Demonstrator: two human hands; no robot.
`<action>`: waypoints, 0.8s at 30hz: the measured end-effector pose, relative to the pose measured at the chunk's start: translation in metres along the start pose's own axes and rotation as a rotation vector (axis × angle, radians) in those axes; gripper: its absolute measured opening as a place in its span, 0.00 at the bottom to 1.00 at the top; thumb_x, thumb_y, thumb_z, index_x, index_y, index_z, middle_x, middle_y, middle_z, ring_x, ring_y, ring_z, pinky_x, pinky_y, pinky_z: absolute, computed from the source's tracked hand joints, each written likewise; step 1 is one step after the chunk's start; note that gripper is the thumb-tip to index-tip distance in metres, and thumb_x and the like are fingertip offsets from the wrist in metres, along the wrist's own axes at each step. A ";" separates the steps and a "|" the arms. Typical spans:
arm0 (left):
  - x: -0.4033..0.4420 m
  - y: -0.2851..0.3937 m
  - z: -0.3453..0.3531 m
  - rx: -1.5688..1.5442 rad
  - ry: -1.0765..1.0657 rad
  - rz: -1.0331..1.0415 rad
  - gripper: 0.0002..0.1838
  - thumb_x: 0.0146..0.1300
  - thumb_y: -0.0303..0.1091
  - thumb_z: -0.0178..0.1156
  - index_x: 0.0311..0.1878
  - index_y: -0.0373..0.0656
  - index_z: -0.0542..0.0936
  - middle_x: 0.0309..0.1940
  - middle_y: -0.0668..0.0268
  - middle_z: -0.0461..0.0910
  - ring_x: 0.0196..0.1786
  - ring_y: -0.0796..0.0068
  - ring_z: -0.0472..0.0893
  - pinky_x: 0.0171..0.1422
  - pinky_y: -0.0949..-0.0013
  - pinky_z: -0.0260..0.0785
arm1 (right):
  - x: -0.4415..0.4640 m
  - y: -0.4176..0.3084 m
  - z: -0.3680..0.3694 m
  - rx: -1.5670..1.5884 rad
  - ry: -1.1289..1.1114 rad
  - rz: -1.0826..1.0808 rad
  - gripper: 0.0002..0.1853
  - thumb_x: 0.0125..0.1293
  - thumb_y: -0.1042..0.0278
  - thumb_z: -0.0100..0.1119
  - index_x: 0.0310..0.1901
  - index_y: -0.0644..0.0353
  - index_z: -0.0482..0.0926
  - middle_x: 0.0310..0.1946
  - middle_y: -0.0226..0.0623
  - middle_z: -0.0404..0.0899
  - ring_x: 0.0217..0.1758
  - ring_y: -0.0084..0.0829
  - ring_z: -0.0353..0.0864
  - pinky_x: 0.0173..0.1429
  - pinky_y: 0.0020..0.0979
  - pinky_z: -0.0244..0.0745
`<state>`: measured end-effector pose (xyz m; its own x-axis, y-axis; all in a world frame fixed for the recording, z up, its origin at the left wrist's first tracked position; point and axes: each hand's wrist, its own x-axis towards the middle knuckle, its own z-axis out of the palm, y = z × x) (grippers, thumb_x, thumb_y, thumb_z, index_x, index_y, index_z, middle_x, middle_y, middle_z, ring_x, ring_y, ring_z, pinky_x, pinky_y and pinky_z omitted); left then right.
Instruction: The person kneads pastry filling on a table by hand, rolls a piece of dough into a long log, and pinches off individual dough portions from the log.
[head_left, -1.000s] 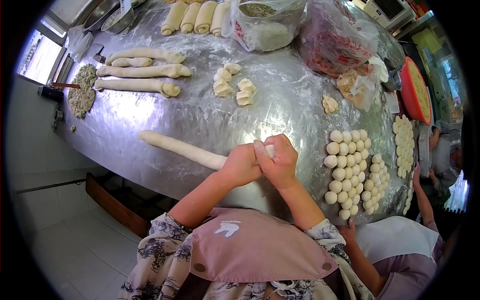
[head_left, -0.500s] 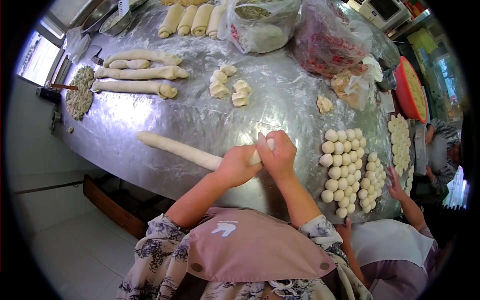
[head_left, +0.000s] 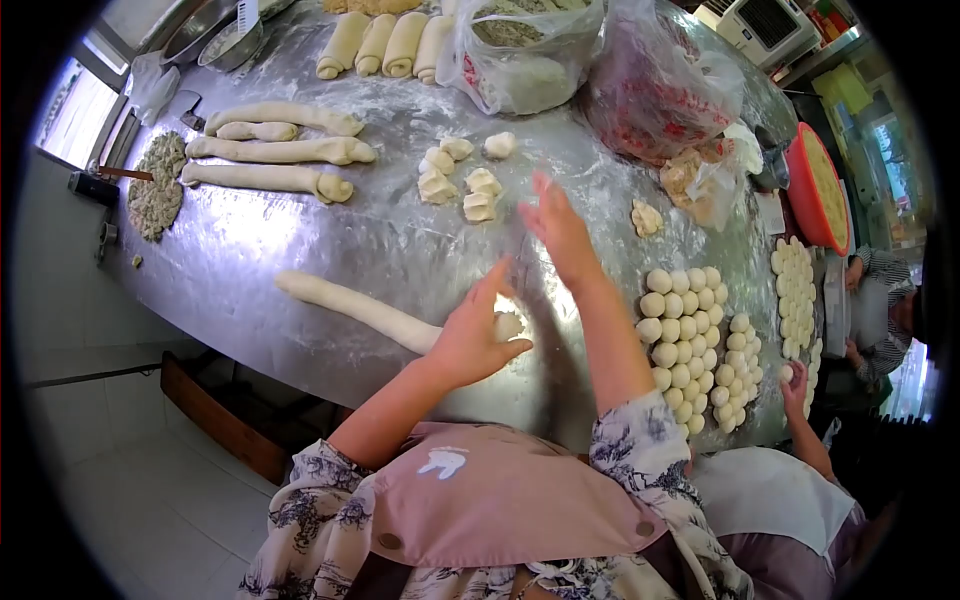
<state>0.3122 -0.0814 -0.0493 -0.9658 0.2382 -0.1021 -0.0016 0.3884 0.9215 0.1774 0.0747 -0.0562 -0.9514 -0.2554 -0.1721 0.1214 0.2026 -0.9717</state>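
Observation:
A long dough rope lies across the near part of the metal table. My left hand rests over its right end, thumb and fingers spread, and the torn tip shows between them. Farther forward, my right hand is raised with its fingers stretched out and nothing in it. Just beyond its fingertips sits a single dough piece, apart from the small cluster of dough pieces to the left. Another short stack of dough pieces is nearer that hand.
Several thick dough ropes lie at the left, beside a flat speckled dough mass. Plastic bags stand at the back. Rows of dough balls cover the right, where a co-worker's hand reaches in near a red basin.
My right hand has left the rope's end and moved forward, opening. A new dough piece lies by the cluster. My left hand's fingers have spread. The co-worker's hand has lowered.

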 end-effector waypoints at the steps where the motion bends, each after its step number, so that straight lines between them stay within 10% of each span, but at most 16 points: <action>1: 0.001 -0.004 0.001 0.040 0.054 0.033 0.62 0.50 0.34 0.78 0.81 0.44 0.44 0.65 0.49 0.68 0.67 0.46 0.72 0.69 0.54 0.67 | -0.016 0.011 0.000 -0.079 -0.043 -0.021 0.32 0.81 0.46 0.44 0.75 0.63 0.63 0.73 0.43 0.67 0.73 0.38 0.71 0.76 0.36 0.64; 7: 0.009 -0.025 0.008 0.022 0.151 0.102 0.69 0.49 0.27 0.76 0.81 0.43 0.31 0.76 0.44 0.53 0.73 0.48 0.67 0.76 0.54 0.62 | -0.101 0.001 0.032 -0.409 -0.159 -0.375 0.15 0.70 0.65 0.62 0.54 0.61 0.77 0.47 0.47 0.78 0.49 0.44 0.80 0.54 0.39 0.77; 11: 0.008 -0.025 -0.006 0.233 0.101 0.349 0.47 0.52 0.27 0.72 0.76 0.44 0.60 0.69 0.47 0.67 0.62 0.48 0.78 0.68 0.56 0.70 | -0.107 0.002 0.034 -0.407 -0.014 -0.428 0.09 0.70 0.67 0.61 0.47 0.61 0.79 0.39 0.41 0.79 0.40 0.41 0.81 0.46 0.36 0.77; 14: 0.001 -0.013 -0.012 0.073 0.013 0.119 0.31 0.55 0.28 0.70 0.64 0.44 0.73 0.54 0.51 0.80 0.53 0.51 0.83 0.59 0.57 0.74 | -0.108 -0.002 0.035 -0.329 0.103 -0.435 0.08 0.70 0.67 0.62 0.46 0.61 0.79 0.36 0.41 0.79 0.36 0.42 0.80 0.44 0.35 0.77; 24: 0.016 0.005 0.002 -0.019 -0.007 0.039 0.09 0.57 0.30 0.63 0.39 0.36 0.81 0.34 0.48 0.84 0.40 0.44 0.84 0.44 0.54 0.76 | -0.106 -0.008 0.039 -0.464 0.356 -0.531 0.14 0.62 0.60 0.72 0.39 0.59 0.78 0.32 0.41 0.78 0.30 0.43 0.80 0.33 0.38 0.77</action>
<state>0.2975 -0.0743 -0.0470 -0.9633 0.2596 -0.0682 0.0316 0.3619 0.9317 0.2884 0.0630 -0.0362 -0.8917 -0.1264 0.4347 -0.4308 0.5322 -0.7289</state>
